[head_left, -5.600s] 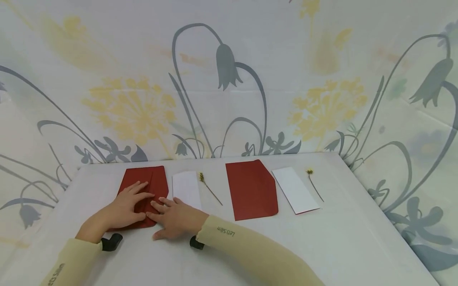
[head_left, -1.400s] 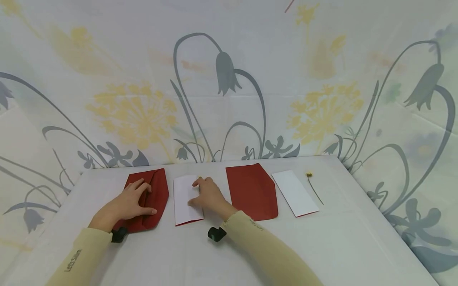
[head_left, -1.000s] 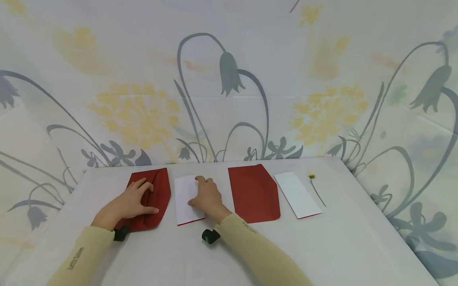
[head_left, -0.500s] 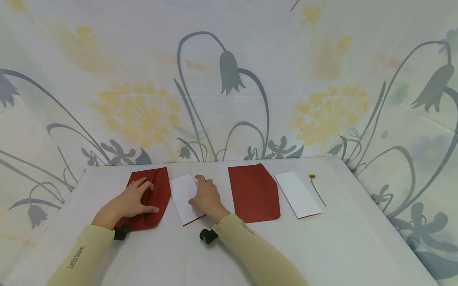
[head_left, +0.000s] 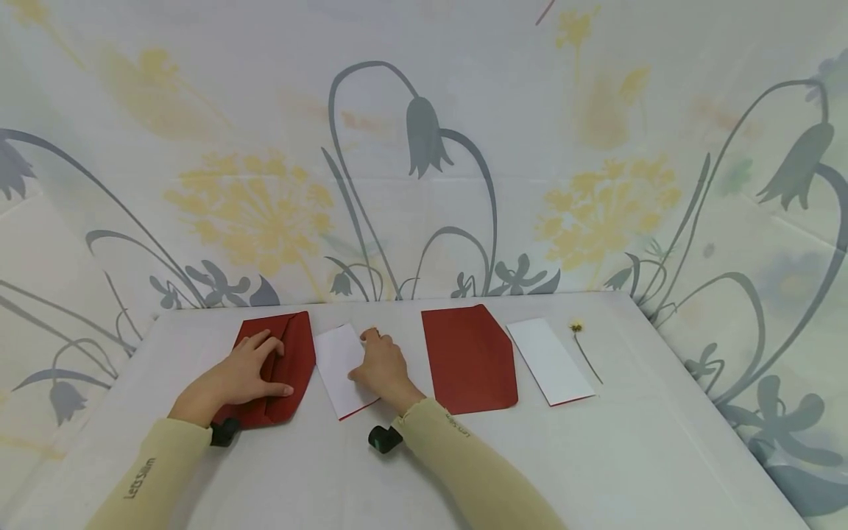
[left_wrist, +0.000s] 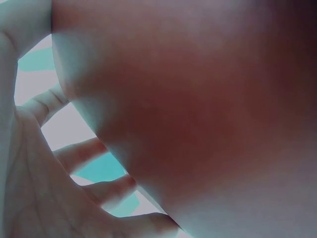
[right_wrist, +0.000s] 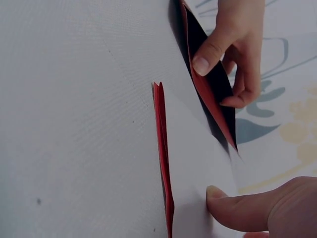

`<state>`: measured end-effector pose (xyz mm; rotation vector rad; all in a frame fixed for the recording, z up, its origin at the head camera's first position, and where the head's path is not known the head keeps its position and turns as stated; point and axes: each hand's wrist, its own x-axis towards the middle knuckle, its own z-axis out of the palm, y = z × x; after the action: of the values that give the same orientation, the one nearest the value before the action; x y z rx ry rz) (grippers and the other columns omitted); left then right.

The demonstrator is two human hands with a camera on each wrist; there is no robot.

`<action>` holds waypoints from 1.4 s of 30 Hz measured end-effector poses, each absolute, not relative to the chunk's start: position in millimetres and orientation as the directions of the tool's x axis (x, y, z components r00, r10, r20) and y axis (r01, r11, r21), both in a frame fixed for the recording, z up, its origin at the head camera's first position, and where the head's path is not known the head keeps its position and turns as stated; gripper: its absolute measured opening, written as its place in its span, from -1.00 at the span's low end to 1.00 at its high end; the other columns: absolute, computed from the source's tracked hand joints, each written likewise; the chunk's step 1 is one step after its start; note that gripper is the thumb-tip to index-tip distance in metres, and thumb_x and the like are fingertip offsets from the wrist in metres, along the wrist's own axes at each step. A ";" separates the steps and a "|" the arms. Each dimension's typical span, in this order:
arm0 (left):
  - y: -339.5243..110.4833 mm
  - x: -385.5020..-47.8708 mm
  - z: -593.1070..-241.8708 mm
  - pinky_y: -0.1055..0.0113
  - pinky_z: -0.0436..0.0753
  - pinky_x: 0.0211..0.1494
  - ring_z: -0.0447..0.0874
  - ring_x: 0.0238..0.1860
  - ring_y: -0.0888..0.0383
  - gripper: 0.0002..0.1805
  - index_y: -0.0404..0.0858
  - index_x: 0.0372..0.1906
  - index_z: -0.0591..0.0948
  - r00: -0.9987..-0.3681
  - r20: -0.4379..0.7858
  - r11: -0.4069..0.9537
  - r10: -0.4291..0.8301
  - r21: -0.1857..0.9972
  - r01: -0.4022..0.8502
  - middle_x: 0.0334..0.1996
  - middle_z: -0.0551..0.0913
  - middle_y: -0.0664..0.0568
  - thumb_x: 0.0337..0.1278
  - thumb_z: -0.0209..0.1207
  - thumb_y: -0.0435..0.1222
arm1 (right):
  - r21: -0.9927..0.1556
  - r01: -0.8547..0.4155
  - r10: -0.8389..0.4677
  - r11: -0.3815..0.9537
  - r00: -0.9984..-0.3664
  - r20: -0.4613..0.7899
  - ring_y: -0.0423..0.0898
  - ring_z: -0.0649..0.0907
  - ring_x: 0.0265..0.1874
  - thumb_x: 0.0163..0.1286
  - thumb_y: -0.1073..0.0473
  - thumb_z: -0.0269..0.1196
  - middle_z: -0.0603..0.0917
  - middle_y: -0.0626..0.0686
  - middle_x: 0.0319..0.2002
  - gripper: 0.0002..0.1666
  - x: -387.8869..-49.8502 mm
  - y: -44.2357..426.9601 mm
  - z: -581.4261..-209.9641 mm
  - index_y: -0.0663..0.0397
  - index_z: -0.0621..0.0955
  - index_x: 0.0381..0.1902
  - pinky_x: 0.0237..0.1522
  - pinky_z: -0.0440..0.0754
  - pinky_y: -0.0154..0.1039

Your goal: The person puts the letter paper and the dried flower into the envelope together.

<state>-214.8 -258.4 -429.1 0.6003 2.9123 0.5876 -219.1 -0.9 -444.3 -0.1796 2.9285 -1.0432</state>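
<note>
Nearest me on the head camera are two tan sleeves (head_left: 152, 464), with a small black piece (head_left: 226, 433) at the left wrist and a similar one at the right. My left grip (head_left: 240, 375) is on the red envelope (head_left: 301, 368), thumb and bent fingers at its parted mouth; from the right wrist I see a dark gap between its two layers, while the left wrist camera gives me mostly blurred red. My right grip (head_left: 386, 366) is narrow, holding the white card (head_left: 339, 361) by its right-hand side, thumb on top; its other fingers are partly hidden from me. That card lies slanted between the two grips, just beside the envelope, red folds showing along its edge in the right wrist view. Just right of the right grip, a second red envelope (head_left: 469, 361) lies flat on the white tabletop (head_left: 298, 486). Farther right of that grip is a second white card (head_left: 550, 361), then a dried flower (head_left: 576, 326) with a thin stem. Beyond both grips rises a flower-patterned backdrop (head_left: 503, 44).
</note>
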 end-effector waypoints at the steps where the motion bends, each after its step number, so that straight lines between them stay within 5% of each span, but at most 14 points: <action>1: -258.4 -214.6 -428.9 -0.40 0.04 0.36 0.04 0.37 -0.52 -0.31 -0.23 -0.05 0.41 -0.916 -0.029 0.846 0.401 0.394 0.358 0.33 0.19 -0.56 -0.15 0.49 0.06 | -0.633 -0.101 -0.121 0.768 -0.993 0.012 0.07 0.60 -0.22 -0.01 0.17 0.59 0.58 0.14 -0.17 -0.30 -219.0 -0.5 -444.2 0.10 0.54 0.08 -0.23 0.57 -0.12; 15: -259.3 -213.7 -429.3 -0.43 0.10 0.32 0.06 0.35 -0.55 -0.32 -0.23 -0.05 0.42 -0.919 -0.033 0.852 0.393 0.390 0.350 0.32 0.20 -0.55 -0.15 0.50 0.05 | -0.572 -0.153 -0.171 0.806 -0.985 0.022 -0.08 0.52 -0.35 0.03 0.11 0.57 0.52 0.02 -0.30 -0.71 -219.5 0.4 -447.6 -0.11 0.60 -0.50 -0.39 0.47 -0.22; 25: -260.2 -213.0 -428.9 -0.44 0.11 0.31 0.07 0.34 -0.58 -0.32 -0.22 -0.05 0.43 -0.919 -0.030 0.853 0.393 0.385 0.352 0.32 0.20 -0.56 -0.15 0.49 0.07 | -0.703 -0.129 -0.151 0.699 -0.988 0.030 -0.16 0.52 -0.40 0.19 0.24 0.44 0.55 -0.09 -0.39 -0.93 -221.2 8.1 -444.3 -0.01 0.73 -0.39 -0.39 0.49 -0.28; 42: -259.6 -217.3 -431.4 -0.44 0.09 0.32 0.07 0.35 -0.56 -0.33 -0.21 -0.07 0.43 -0.915 -0.031 0.847 0.401 0.393 0.358 0.32 0.21 -0.55 -0.15 0.49 0.07 | -0.807 -0.144 -0.170 0.573 -0.984 0.055 -0.21 0.55 -0.40 0.19 0.33 0.41 0.60 -0.14 -0.47 -0.83 -230.0 25.7 -441.0 0.01 0.70 -0.27 -0.33 0.52 -0.29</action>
<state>-217.3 -259.6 -431.4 0.6006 2.9112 0.5863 -230.0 25.7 -441.0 -0.2750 2.7610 -1.4118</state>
